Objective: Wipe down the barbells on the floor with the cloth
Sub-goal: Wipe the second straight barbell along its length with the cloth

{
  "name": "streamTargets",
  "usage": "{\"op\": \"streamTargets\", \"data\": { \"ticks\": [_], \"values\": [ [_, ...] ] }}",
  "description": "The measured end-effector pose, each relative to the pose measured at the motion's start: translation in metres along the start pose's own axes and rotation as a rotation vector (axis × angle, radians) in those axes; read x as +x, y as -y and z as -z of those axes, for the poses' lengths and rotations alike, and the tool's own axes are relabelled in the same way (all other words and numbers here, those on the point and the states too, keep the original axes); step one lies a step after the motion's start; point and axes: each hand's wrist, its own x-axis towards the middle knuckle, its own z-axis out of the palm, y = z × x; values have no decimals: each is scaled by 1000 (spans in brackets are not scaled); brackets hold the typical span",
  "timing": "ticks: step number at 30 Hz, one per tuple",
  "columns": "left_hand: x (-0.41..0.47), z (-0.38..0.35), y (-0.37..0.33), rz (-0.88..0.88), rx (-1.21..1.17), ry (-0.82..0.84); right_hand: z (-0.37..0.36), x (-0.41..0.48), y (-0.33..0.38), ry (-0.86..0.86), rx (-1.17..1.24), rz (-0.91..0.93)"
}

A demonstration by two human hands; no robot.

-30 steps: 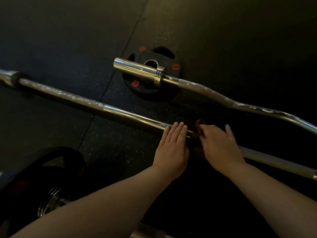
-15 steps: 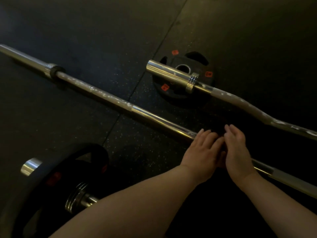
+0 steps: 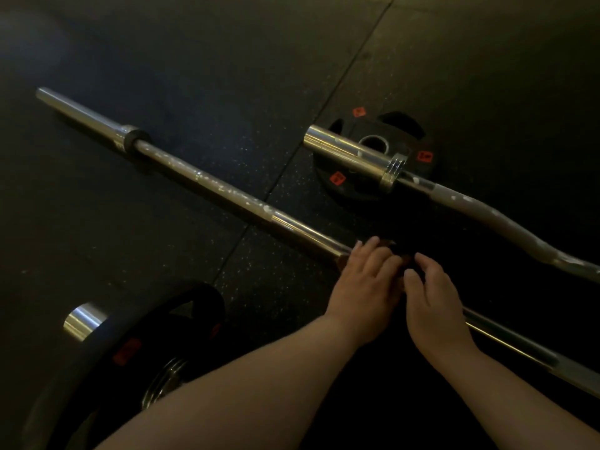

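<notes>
A long straight barbell (image 3: 227,193) lies diagonally across the dark rubber floor. Both my hands sit on its shaft near the middle of the view. A dark reddish cloth (image 3: 391,246) is bunched on the bar between and under them, mostly hidden. My left hand (image 3: 367,287) lies over the bar with its fingers pressing the cloth down. My right hand (image 3: 435,303), close beside it, has curled fingers holding the cloth's other side. A curved curl bar (image 3: 487,216) lies at the upper right, its shaft marked with white patches.
The curl bar's chrome sleeve (image 3: 347,151) rests on a flat black weight plate (image 3: 418,138) with orange labels. At the lower left a loaded barbell with a large black plate (image 3: 136,336) and chrome end (image 3: 82,321) stands close to my left forearm.
My right hand has closed in beside my left hand on the cloth. The view has swung left, bringing the straight bar's far sleeve end into sight.
</notes>
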Motion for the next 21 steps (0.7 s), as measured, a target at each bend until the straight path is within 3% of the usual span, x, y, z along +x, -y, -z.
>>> {"op": "streamTargets", "data": {
  "ticks": [2, 6, 8, 10, 12, 14, 18, 21],
  "values": [
    [0, 1, 27, 22, 20, -63, 1, 3, 5, 51, -30, 2],
    [9, 31, 70, 490, -73, -291, 1, 3, 12, 115, -60, 7],
    [17, 41, 64, 600, -110, -307, -2, 3, 18, 116, -82, 13],
    [20, 39, 48, 500, -71, -205, -9, 6, 25, 115, -106, 28],
    [13, 30, 40, 246, 0, -106, -14, 8, 33, 116, -115, 48],
    [6, 34, 56, 152, 10, -102, -19, 10, 38, 127, -107, 62],
    [12, 59, 116, 547, -55, -291, -18, 6, 34, 134, -140, 75],
    [29, 66, 130, 743, -171, -366, -16, 5, 26, 118, -171, 82]
  ]
}}
